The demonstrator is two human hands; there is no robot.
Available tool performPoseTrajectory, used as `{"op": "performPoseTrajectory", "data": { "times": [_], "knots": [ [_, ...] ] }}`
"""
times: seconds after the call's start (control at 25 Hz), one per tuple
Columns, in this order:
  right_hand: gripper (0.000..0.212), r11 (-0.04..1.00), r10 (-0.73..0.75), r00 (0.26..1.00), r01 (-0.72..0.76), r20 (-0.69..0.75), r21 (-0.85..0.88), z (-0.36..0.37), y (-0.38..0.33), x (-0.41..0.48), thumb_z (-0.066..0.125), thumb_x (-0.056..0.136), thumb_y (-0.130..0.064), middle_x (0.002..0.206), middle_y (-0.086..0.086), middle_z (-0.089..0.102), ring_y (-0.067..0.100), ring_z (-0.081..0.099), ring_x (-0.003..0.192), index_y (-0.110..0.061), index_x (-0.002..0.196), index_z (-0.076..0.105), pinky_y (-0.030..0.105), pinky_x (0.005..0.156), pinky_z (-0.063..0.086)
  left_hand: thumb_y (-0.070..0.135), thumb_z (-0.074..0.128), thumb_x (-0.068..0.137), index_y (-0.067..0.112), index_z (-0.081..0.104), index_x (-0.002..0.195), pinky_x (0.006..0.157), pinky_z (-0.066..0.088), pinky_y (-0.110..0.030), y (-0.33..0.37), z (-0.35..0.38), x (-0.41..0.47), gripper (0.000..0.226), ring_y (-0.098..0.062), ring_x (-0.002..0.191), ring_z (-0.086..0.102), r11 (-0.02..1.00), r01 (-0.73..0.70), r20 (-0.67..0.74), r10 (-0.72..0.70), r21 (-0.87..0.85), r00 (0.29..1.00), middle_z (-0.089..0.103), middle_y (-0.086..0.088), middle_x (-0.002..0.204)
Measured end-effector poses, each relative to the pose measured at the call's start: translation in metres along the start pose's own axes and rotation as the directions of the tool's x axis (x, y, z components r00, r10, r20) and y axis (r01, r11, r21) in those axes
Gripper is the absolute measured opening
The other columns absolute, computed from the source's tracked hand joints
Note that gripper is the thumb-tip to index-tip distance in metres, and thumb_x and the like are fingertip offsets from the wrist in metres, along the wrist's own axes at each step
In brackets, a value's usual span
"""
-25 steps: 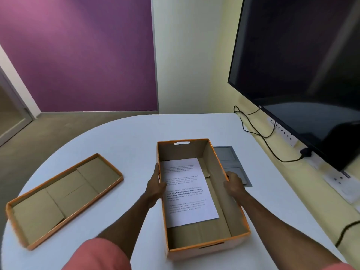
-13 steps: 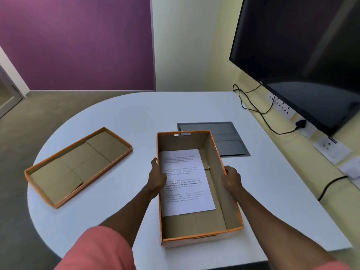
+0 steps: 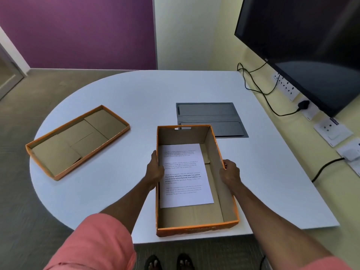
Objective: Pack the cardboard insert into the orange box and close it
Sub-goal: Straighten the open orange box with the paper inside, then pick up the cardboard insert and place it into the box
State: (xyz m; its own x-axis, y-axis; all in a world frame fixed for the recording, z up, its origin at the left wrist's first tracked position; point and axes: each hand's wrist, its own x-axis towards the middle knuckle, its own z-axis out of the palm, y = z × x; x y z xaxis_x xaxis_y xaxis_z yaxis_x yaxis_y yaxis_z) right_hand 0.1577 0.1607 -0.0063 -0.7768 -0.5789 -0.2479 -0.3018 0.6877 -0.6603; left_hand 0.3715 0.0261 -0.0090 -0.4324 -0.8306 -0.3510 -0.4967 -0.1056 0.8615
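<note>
Both hands, left [image 3: 155,169] & right [image 3: 229,172], gripped the box [image 3: 196,228] sides w/ fingers, same as before; lid [image 3: 78,141] lay far left, box not shut yet

Even soft light, faint shadows; wide-angle bowing at edges; fine print blurred.

single head view, looking steeply down over white table [image 3: 136,90], close

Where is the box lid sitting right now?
In the head view the lid lies upside down on the white table, left of the open orange box and apart from it, beyond the left hand.
</note>
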Motion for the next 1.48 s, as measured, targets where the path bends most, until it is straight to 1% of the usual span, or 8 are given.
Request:
{"op": "performPoseTrajectory", "data": {
  "times": [0.32, 0.56, 0.72, 0.88, 0.96, 1.08, 1.32, 1.48],
  "knots": [
    [0.030, 0.999, 0.001, 0.999, -0.003, 0.053, 0.039, -0.004, 0.004, -0.007, 0.047, 0.092, 0.002, 0.116, 0.021, 0.064, 0.037, 0.061, 0.102, 0.002, 0.120, 0.054, 0.035, 0.077, 0.052, 0.032, 0.048, 0.098, 0.020, 0.018, 0.151, 0.107, 0.040, -0.047, 0.000, 0.007, -0.007, 0.062, -0.030, 0.135, 0.043, 1.000, -0.001, -0.034, 0.002, 0.026, 0.999, 0.034, -0.005, 0.155],
    [0.050, 0.986, -0.131, 0.991, 0.134, 0.035, -0.103, -0.012, -0.009, -0.002, 0.057, 0.092, -0.020, 0.136, 0.021, 0.051, 0.037, 0.049, 0.125, -0.001, 0.136, 0.039, 0.043, 0.098, 0.046, 0.017, 0.056, 0.095, 0.011, 0.005, 0.154, 0.117, 0.025, -0.045, 0.003, 0.001, -0.003, 0.078, -0.031, 0.148, 0.021, 0.989, 0.010, -0.099, 0.005, 0.148, 0.995, 0.012, -0.009, 0.163],
    [0.049, 0.904, -0.344, 0.938, 0.321, -0.036, -0.283, -0.010, -0.043, 0.010, 0.054, 0.093, -0.031, 0.135, 0.021, 0.051, 0.036, 0.044, 0.128, -0.001, 0.131, 0.044, 0.046, 0.101, 0.042, 0.025, 0.050, 0.097, 0.009, 0.009, 0.154, 0.122, 0.013, -0.045, 0.014, -0.017, 0.001, 0.072, -0.027, 0.151, 0.011, 0.937, -0.079, -0.127, 0.129, 0.340, 0.984, 0.010, -0.011, 0.163],
    [0.047, 0.743, -0.572, 0.820, 0.508, -0.019, -0.436, 0.008, -0.090, 0.016, 0.045, 0.092, -0.043, 0.112, 0.019, 0.061, 0.035, 0.055, 0.107, -0.002, 0.112, 0.055, 0.044, 0.092, 0.047, 0.038, 0.041, 0.099, 0.013, 0.004, 0.155, 0.120, 0.006, -0.053, 0.022, -0.044, 0.005, 0.071, -0.026, 0.151, 0.003, 0.826, -0.074, -0.146, 0.185, 0.559, 0.972, 0.002, -0.008, 0.164],
    [0.052, 0.650, -0.633, 0.773, 0.558, 0.039, -0.515, 0.020, -0.112, 0.014, 0.038, 0.090, -0.046, 0.105, 0.018, 0.064, 0.035, 0.060, 0.100, -0.002, 0.109, 0.058, 0.045, 0.086, 0.050, 0.039, 0.038, 0.100, 0.012, 0.001, 0.155, 0.120, 0.002, -0.052, 0.024, -0.060, 0.006, 0.071, -0.026, 0.152, -0.001, 0.787, -0.064, -0.144, 0.192, 0.614, 0.971, -0.002, -0.007, 0.164],
    [0.062, 0.633, -0.641, 0.756, 0.618, 0.132, -0.467, 0.049, -0.150, 0.005, 0.036, 0.087, -0.048, 0.116, 0.023, 0.065, 0.040, 0.060, 0.111, 0.000, 0.117, 0.060, 0.051, 0.092, 0.051, 0.039, 0.041, 0.099, 0.013, 0.005, 0.155, 0.120, 0.004, -0.054, 0.026, -0.092, 0.008, 0.071, -0.026, 0.151, 0.001, 0.733, -0.076, -0.164, 0.250, 0.676, 0.954, 0.001, -0.008, 0.164],
    [0.065, 0.591, -0.681, 0.693, 0.710, 0.236, -0.382, 0.119, -0.223, -0.019, 0.031, 0.097, -0.049, 0.157, 0.016, 0.024, 0.031, 0.017, 0.147, -0.009, 0.147, 0.025, 0.045, 0.120, 0.012, 0.040, 0.040, 0.099, 0.015, 0.009, 0.154, 0.120, 0.003, -0.053, 0.015, -0.172, 0.023, 0.069, -0.025, 0.151, 0.002, 0.677, -0.017, -0.203, 0.245, 0.736, 0.948, 0.002, -0.006, 0.164],
    [0.065, 0.591, -0.707, 0.671, 0.735, 0.224, -0.334, 0.187, -0.274, -0.031, 0.030, 0.097, -0.050, 0.158, 0.014, 0.022, 0.029, 0.014, 0.148, -0.010, 0.148, 0.024, 0.044, 0.121, 0.011, 0.040, 0.040, 0.099, 0.015, 0.008, 0.154, 0.120, 0.003, -0.054, -0.010, -0.239, 0.050, 0.069, -0.026, 0.151, 0.001, 0.654, 0.022, -0.211, 0.213, 0.756, 0.954, 0.001, -0.007, 0.164]
  ]
}}
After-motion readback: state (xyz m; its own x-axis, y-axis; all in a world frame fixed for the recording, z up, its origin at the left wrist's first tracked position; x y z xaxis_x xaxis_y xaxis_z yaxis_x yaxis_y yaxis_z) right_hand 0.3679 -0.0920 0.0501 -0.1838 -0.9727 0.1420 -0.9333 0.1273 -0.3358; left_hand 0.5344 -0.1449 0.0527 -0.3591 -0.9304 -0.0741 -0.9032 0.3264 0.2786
